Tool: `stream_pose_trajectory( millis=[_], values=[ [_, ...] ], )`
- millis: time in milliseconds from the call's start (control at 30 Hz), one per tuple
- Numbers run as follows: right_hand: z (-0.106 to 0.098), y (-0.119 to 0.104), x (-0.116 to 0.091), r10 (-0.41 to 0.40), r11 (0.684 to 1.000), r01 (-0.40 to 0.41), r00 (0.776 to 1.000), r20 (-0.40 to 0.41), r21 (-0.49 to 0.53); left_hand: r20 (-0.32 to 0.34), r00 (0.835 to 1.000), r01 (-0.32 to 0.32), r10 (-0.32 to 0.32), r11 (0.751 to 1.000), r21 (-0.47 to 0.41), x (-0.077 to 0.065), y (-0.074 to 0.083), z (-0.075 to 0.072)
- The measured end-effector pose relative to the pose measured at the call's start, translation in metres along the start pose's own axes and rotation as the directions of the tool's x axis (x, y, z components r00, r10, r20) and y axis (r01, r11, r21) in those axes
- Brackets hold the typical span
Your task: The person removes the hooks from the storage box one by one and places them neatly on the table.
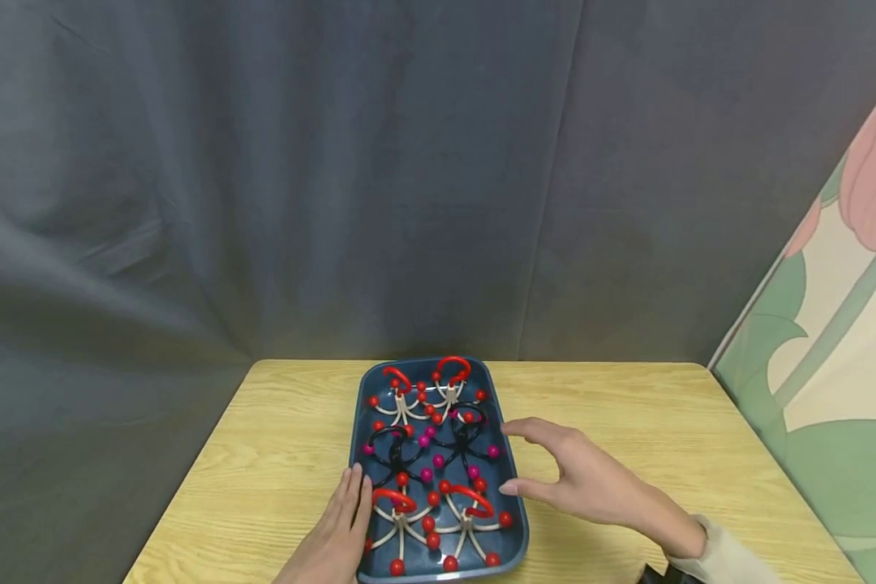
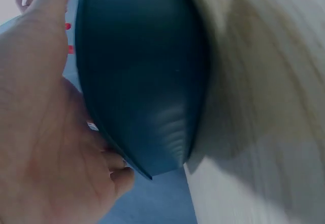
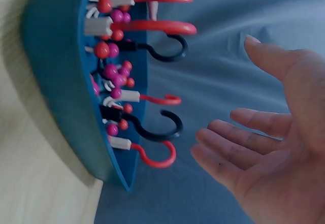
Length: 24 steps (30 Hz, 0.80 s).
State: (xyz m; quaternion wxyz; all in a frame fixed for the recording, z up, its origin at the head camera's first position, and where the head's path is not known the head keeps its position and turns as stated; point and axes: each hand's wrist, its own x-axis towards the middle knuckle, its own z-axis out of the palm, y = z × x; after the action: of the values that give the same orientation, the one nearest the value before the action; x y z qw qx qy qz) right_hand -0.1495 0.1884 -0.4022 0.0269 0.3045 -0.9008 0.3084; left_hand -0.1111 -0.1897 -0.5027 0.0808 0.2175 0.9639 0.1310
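A dark blue rectangular tray (image 1: 523, 535) lies lengthwise on the table. In it stand several spider-like pieces, each with a hook on top and curved legs ending in balls. Those with white legs (image 1: 466, 523) carry red hooks and red balls; two black ones (image 1: 461, 436) in the middle carry magenta balls. My left hand (image 1: 333, 523) rests at the tray's left rim with straight fingers, and in the left wrist view it lies along the tray's outer wall (image 2: 142, 71). My right hand (image 1: 580, 474) hovers at the right rim, thumb and fingers apart, holding nothing; hooks (image 3: 152, 27) point towards it.
The light wooden table (image 1: 628, 405) extends to both sides of the tray. A grey curtain (image 1: 409, 178) hangs behind its far edge. On the right hangs a floral cloth (image 1: 832, 349) with pink tulips. A dark object (image 1: 667, 574) shows under my right wrist.
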Motion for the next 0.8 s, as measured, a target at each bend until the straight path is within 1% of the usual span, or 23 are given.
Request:
stream_pose_trajectory(
  millis=[33,100,200,267,400,467,533,567,633,700,767,800],
  values=[
    [0.002,-0.001,0.0,-0.001,1.0,0.001,1.0,0.017,0.007,-0.013,1.0,-0.013,0.013,1.0,0.016,0.0,-0.001,0.002],
    [0.005,-0.001,-0.001,0.003,1.0,-0.004,0.999,0.048,0.019,-0.037,0.999,-0.017,0.018,0.999,0.031,-0.001,-0.002,0.005],
    [0.009,-0.003,-0.001,0.011,0.999,-0.014,0.996,0.093,0.038,-0.059,0.998,0.011,-0.009,0.999,0.038,-0.002,-0.003,0.008],
    [0.012,-0.003,-0.001,0.009,0.999,-0.014,0.993,0.114,0.047,-0.077,0.997,0.016,-0.012,0.998,0.053,-0.003,-0.002,0.009],
    [0.017,-0.002,-0.001,-0.005,0.998,-0.004,0.989,0.147,0.06,-0.077,0.997,0.008,-0.004,0.999,0.051,-0.003,0.002,0.01],
    [0.019,-0.001,0.0,-0.009,0.998,-0.001,0.987,0.157,0.065,-0.063,0.998,0.016,-0.014,0.999,0.036,-0.003,0.006,0.01],
    [0.021,0.0,0.001,-0.02,0.997,0.007,0.986,0.166,0.076,-0.031,0.998,0.055,-0.055,0.998,-0.002,-0.001,0.009,0.008],
    [0.022,0.0,0.001,-0.029,0.996,0.016,0.986,0.167,0.083,-0.009,0.996,0.091,-0.092,0.996,-0.024,-0.001,0.012,0.007],
    [0.024,0.001,0.002,-0.048,0.995,0.033,0.984,0.17,0.091,0.035,0.987,0.16,-0.158,0.985,-0.067,0.0,0.015,0.004],
    [0.026,0.001,0.003,-0.06,0.994,0.042,0.982,0.177,0.104,0.063,0.976,0.214,-0.208,0.971,-0.108,0.001,0.016,0.002],
    [0.028,0.001,0.004,-0.059,0.993,0.037,0.98,0.191,0.116,0.074,0.968,0.247,-0.239,0.958,-0.143,0.001,0.016,-0.001],
    [0.029,0.001,0.004,-0.056,0.992,0.032,0.979,0.198,0.123,0.075,0.968,0.249,-0.24,0.955,-0.16,0.002,0.015,-0.002]
  ],
)
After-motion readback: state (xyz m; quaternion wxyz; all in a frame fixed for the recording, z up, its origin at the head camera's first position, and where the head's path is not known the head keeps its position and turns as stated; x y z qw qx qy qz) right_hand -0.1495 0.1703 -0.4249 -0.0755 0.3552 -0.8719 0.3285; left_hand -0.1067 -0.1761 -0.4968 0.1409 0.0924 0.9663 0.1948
